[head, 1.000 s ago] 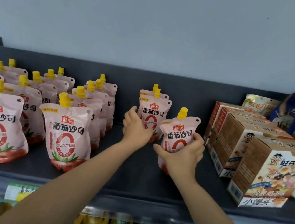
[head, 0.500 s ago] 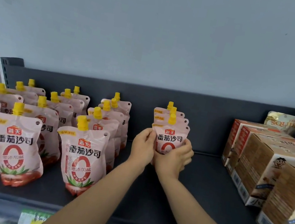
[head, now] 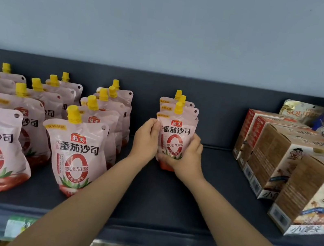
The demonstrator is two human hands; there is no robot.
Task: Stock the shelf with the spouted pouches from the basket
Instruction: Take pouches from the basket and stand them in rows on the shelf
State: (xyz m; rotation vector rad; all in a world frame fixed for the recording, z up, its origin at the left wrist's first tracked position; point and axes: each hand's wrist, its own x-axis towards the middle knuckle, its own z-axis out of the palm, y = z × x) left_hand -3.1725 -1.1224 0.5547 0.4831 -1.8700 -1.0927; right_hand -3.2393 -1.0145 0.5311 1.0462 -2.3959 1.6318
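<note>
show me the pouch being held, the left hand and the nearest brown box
held pouch (head: 176, 129), head view, printed front
left hand (head: 146, 139), head view, back of the hand
nearest brown box (head: 301, 187), head view, brown side panel

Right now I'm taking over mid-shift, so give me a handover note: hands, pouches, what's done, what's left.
Left hand grips the left edge of the front tomato sauce pouch; right hand holds its lower right side.
That pouch stands on the shelf in front of two more, between pouch rows and snack boxes.
Done: three in this row. Left: let go, fill the row; basket not in view.
</note>
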